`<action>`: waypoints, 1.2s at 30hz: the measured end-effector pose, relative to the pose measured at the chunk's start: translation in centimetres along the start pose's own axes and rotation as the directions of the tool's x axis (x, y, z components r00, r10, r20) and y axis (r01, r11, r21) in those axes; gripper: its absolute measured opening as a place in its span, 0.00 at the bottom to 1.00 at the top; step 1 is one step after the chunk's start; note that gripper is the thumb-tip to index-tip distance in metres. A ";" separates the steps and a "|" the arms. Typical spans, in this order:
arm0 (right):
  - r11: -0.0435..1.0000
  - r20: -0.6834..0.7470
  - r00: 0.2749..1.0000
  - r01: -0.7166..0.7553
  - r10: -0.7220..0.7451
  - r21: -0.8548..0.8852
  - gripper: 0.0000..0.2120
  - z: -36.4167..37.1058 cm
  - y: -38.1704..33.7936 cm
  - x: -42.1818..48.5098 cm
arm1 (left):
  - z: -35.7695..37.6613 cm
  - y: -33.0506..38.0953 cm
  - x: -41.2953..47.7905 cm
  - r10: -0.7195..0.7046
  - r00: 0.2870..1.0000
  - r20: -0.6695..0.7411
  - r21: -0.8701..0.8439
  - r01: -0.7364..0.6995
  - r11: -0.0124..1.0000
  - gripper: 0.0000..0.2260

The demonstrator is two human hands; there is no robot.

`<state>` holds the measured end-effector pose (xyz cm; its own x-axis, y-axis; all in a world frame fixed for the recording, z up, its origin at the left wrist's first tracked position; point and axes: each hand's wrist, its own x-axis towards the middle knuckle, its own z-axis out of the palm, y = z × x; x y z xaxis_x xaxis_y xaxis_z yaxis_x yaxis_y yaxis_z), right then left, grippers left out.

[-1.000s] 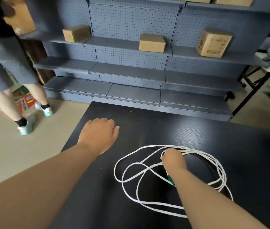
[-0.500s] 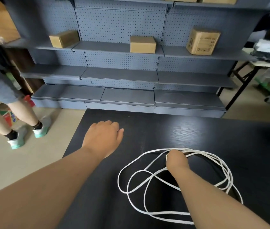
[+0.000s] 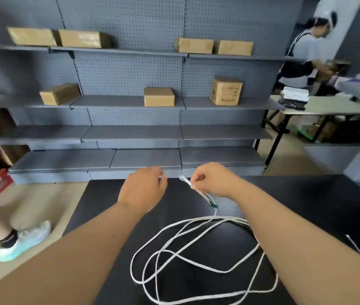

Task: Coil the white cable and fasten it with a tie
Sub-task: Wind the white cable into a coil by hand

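Both hands are raised at frame centre: right hand point(image 3: 212, 180) pinches the thin white cable's point(image 3: 196, 256) end; left hand point(image 3: 144, 190) curled, contents unclear. Coiling comes next.

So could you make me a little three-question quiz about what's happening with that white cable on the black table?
1. True or false: the white cable already lies in a neat, tied coil.
2. Which hand pinches the cable's end: A) left hand, B) right hand, C) neither?
3. Fill in: the cable's loose loops lie on the black ____.

Key:
1. False; the loops sprawl loose and untied.
2. B; the end is lifted above the table.
3. table.
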<state>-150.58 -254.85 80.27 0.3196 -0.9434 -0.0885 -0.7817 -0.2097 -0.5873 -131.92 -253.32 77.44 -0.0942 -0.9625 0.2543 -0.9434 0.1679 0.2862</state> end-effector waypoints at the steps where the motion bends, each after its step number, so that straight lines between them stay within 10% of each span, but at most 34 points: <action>1: 0.998 0.011 0.999 0.033 -0.033 0.047 0.10 -1.3 -0.7 -0.7 | -0.3 0.8 0.2 -0.008 1.000 0.015 -0.085 0.009 0.996 0.15; 9: 0.921 -0.067 0.966 0.258 -0.250 0.291 0.06 -10.6 -4.3 -6.3 | -2.5 7.3 1.4 0.069 0.990 0.119 -0.563 0.010 0.826 0.23; 16: 0.776 -0.173 0.923 0.383 -0.344 0.501 0.07 -15.0 -5.1 -9.6 | -3.0 10.6 1.3 0.026 0.984 0.176 -0.559 0.078 0.825 0.09; 27: 0.563 -0.393 0.908 0.403 -0.146 0.722 0.05 -13.8 -3.2 -9.4 | -6.4 12.6 2.0 -0.285 0.913 0.292 -0.947 0.318 0.047 0.10; 36: 0.463 -0.511 0.860 0.447 0.015 0.765 0.07 -10.9 -2.7 -7.6 | -7.1 12.0 1.2 -0.246 0.932 0.265 -0.953 0.293 0.083 0.08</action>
<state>-156.67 -249.92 91.29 -0.0102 -0.9453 0.3260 0.1902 -0.3220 -0.9274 -141.05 -250.91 87.74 0.0599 -0.9951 -0.0785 0.1976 -0.0652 0.9781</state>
